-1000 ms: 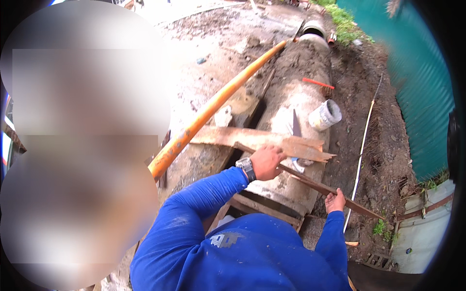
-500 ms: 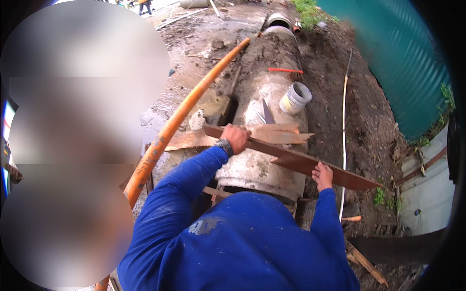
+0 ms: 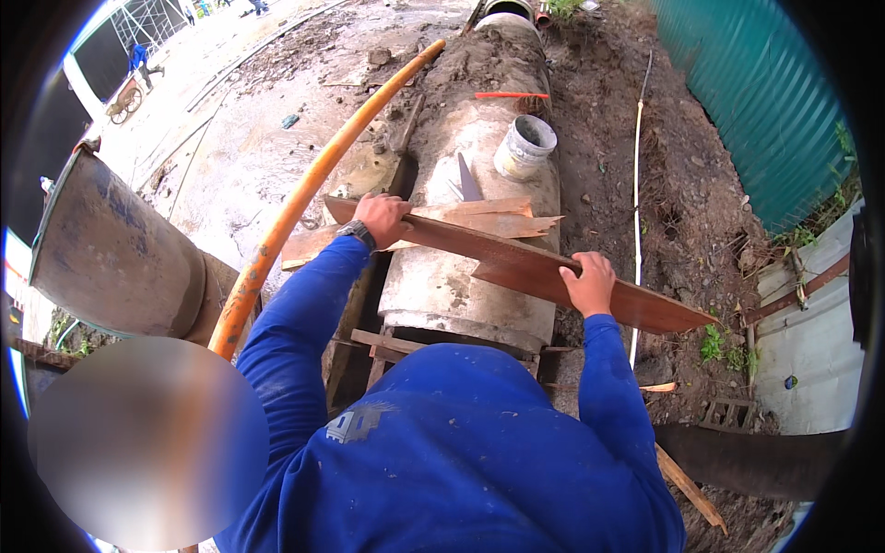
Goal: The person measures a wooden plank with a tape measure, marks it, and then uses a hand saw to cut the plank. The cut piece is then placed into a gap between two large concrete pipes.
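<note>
Muddy ground (image 3: 604, 184) and a green corrugated fence (image 3: 747, 120) lie beside our concrete pipe (image 3: 419, 290). Across its near end we hold a brown plank (image 3: 525, 265), left grip (image 3: 383, 219) closed over one end, right grip (image 3: 590, 281) clasping its edge farther along. One second ago it showed us mostly a narrow edge; now its broad face is visible.

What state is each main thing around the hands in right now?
Dark board, held slanting, lower edge stepped
Left hand, closed on the dark board
Right hand, closed on the dark board
Pale plank, splintered at its right end
Concrete pipe, near end open
Bucket, uncovered, on the pipe
Orange pole, paint worn
</note>
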`<state>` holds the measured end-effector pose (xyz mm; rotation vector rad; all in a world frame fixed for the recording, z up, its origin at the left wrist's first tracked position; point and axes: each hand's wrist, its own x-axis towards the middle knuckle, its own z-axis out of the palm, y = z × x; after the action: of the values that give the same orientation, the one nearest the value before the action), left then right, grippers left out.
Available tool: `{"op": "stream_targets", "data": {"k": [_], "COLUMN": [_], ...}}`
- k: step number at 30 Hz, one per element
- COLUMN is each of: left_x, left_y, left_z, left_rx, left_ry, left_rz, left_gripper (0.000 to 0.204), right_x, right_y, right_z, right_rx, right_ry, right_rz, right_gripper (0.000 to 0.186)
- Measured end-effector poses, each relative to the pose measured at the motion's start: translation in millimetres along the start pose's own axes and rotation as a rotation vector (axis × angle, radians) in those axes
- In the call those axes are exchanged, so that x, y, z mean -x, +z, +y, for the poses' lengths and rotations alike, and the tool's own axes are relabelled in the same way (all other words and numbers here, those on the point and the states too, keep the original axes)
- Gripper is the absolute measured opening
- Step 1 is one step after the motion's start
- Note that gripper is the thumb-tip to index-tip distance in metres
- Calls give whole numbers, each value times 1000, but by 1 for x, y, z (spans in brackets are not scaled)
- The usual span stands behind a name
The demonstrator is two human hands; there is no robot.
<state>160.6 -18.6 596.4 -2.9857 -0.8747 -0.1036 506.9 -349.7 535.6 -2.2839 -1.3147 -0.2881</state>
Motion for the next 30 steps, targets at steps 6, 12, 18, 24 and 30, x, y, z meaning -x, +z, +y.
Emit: {"op": "stream_targets", "data": {"k": [6,12,18,24,30], "left_x": [10,52,75,84,88], "left_y": [0,2,-1,19,28], "left_z": [16,42,71,72,69], "left_rx": [-61,-16,-78,-52,-59], "left_ry": [-95,-93,-77,-139,-239], "left_rz": [-115,-350,-400,-304,-249], "left_gripper": [21,12,20,26,32], "right_x": [7,46,-5,-67,-73], "right_y": [10,-7,-3,155,285], "right_z": [8,7,40,38,-5], "right_rx": [-35,-142,-649,-377,-160], "right_ry": [-66,-118,-256,-275,-362], "right_rz": [-99,-292,-826,-818,-733], "right_gripper": [28,28,37,31,25]}}
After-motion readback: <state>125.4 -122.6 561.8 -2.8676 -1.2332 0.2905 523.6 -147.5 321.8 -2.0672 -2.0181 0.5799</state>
